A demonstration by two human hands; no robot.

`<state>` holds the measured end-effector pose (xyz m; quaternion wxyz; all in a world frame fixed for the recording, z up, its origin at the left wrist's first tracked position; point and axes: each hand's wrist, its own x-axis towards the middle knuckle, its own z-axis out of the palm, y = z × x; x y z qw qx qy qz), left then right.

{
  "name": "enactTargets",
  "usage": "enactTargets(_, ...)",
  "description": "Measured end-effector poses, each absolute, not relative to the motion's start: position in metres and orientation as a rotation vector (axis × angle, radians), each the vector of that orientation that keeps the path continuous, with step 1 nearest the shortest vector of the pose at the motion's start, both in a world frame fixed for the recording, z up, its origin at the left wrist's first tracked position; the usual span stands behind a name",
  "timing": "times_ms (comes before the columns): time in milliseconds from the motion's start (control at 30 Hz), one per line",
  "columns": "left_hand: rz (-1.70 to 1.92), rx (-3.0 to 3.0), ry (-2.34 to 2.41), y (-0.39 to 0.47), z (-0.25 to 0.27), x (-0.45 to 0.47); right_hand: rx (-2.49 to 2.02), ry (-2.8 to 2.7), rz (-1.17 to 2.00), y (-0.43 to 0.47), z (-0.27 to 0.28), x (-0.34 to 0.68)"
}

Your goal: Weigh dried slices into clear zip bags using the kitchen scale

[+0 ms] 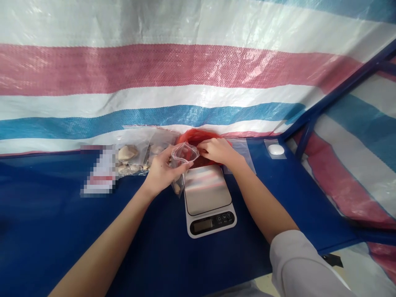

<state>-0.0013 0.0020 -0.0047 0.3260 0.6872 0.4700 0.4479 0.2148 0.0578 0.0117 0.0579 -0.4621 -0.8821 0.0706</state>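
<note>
Clear bag (187, 153) is slanting between both hands near the middle of the frame, its long axis running from the gaping mouth down toward the bottom of the frame, beside the left edge of the scale. One digital scale (208, 189) is lying nearest, just below centre on the blue worktop (148, 247), its readout looking too dim to read. Just beyond its plate, the left grip (162, 170) is curving round the left side of the bag's mouth, thumb and fingers parted but holding the film. From the right, the right grip (218, 149) is bringing its bunched fingertips up to the mouth's right rim; I cannot tell whether they are pinching anything. Both are lying close to the mouth, the left being nearer to the bag's body. At least one beige piece (177, 188) is showing through the low end.

Behind, one red bag (193, 135) is bulging around the right grip. Left of centre, at least two filled bags (127, 152) are resting, their pale pieces overlapping too much to count, beside one pixelated packet (100, 175). Right of centre, one flat bag (244, 150) is lying, and farther right one white oval (276, 149) is sitting on a small clear sleeve. One striped sheet (154, 68) is filling the upper frame.
</note>
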Motion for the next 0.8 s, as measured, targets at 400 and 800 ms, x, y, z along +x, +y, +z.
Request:
enactTargets(400, 1.196, 1.810, 1.201, 0.004, -0.004, -0.001, -1.379, -2.674, 0.191, 0.066, -0.005, 0.216)
enactTargets(800, 1.186, 1.788, 1.199, 0.003, -0.005, 0.000, -1.245, -2.556, 0.389, 0.069, -0.006, 0.222)
